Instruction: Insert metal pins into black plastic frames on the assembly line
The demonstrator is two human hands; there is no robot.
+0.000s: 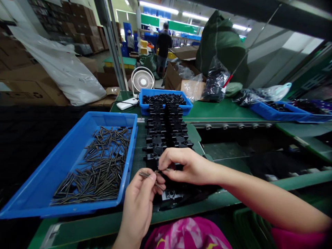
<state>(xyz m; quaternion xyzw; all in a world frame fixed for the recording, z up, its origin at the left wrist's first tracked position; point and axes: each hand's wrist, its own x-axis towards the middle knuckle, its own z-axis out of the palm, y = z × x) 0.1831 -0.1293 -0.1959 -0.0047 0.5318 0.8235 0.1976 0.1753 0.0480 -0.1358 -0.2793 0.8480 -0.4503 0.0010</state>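
My left hand (pixel 141 197) is closed on a few thin, ribbed metal pieces that look like coil springs (pixel 144 175). Thumb and fingers of my right hand (pixel 186 166) pinch one slim spring just above the left fingertips. Beneath and beyond both hands, black moulded plastic parts (pixel 155 140) lie in two rows running away from me. A small pale and black fitting (pixel 171 194) shows just below the right hand. On the left, a large blue bin (pixel 131 145) holds a loose heap of similar thin metal springs (pixel 103 176).
A smaller blue bin (pixel 188 108) of short black pieces stands at the far end of the rows. Behind it are a white fan (pixel 143 80) and a white power bank-like box (pixel 127 103). More blue trays (pixel 298 117) sit far right. A person (pixel 164 46) stands in the background.
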